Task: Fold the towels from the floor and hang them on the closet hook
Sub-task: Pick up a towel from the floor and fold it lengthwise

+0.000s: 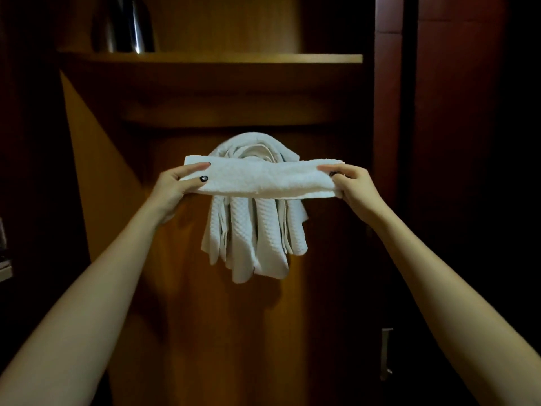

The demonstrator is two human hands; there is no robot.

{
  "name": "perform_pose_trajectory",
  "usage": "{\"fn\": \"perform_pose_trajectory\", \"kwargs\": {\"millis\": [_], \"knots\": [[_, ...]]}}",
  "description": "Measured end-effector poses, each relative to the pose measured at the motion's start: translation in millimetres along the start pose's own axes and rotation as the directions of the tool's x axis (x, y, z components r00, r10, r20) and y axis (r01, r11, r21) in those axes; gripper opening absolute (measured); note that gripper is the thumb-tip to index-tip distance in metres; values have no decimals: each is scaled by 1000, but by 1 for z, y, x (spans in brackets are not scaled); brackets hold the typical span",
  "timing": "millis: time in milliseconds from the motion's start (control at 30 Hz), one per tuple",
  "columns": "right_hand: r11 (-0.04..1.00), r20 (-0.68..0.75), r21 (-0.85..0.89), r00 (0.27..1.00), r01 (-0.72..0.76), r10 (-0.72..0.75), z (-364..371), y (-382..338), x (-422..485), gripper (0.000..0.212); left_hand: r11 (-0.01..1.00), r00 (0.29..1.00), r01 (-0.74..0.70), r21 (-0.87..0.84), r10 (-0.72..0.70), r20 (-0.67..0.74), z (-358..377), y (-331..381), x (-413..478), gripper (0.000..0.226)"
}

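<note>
Folded towel, a narrow white band, is stretched level between our two hands in front of the closet. Inside the closet a bunch of white waffle-weave towels hangs against the wooden back panel, directly behind the band we hold. Whatever carries them is hidden under the cloth, so we cannot say for sure that it is a hook. Above them runs a shelf, and toward its left end stands a dark, shiny vessel. Our left grip pinches the left end of the folded towel, with the dark-nailed thumb on the near side, one finger laid along the top and the other fingers beneath. Our right grip is curled round the right end, fingertips over the top edge and the rest of the hand below. Both our arms are bare and reach forward. Low on the right, a small metal handle shows on a dark panel.
</note>
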State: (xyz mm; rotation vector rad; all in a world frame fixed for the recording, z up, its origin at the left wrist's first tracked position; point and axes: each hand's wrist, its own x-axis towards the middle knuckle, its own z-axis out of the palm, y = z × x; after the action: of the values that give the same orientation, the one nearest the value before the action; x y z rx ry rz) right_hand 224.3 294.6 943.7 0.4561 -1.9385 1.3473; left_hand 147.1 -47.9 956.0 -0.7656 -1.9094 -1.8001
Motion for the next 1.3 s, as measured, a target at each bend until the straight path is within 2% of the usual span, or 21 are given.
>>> {"fn": "perform_pose_trajectory", "kwargs": {"millis": [67,200,300,367,467,533,633,700,767,933,1067,1300], "knots": [[999,3,39,999,37,-37,1,0,25,42,999,998,-46,-2,46,-43,-3,0,21,33],[988,-129,69,983,139,-129,5,2,83,30,968,978,-142,208,169,-121,-10,-7,67,36],[984,-138,97,981,148,-134,12,9,132,36,967,959,-231,107,245,-145,-14,-8,104,34],[985,-94,104,987,141,-131,18,16,163,45,966,955,-258,31,260,-143,-19,-10,129,34],[983,-95,77,982,168,-161,28,28,201,50,962,954,-269,34,271,-130,-27,-22,166,34],[977,-144,96,974,189,-175,33,35,223,42,955,954,-286,84,292,-71,-33,-29,188,35],[955,-202,232,969,187,-141,39,45,255,29,938,949,-312,151,316,-5,-37,-37,217,31],[955,-203,257,974,151,-99,46,52,273,28,954,957,-285,94,289,-31,-36,-46,236,23],[959,-175,270,984,85,-38,54,64,287,31,972,970,-233,10,233,-65,-36,-56,252,25],[963,-108,271,994,7,23,62,104,292,32,977,985,-159,-144,166,39,-50,-88,261,33],[944,-86,329,996,-5,35,62,126,292,32,979,991,-104,-177,117,64,-49,-102,264,32],[941,-63,322,990,-101,128,62,135,292,26,976,999,-20,-216,14,-31,-38,-103,269,29]]}}
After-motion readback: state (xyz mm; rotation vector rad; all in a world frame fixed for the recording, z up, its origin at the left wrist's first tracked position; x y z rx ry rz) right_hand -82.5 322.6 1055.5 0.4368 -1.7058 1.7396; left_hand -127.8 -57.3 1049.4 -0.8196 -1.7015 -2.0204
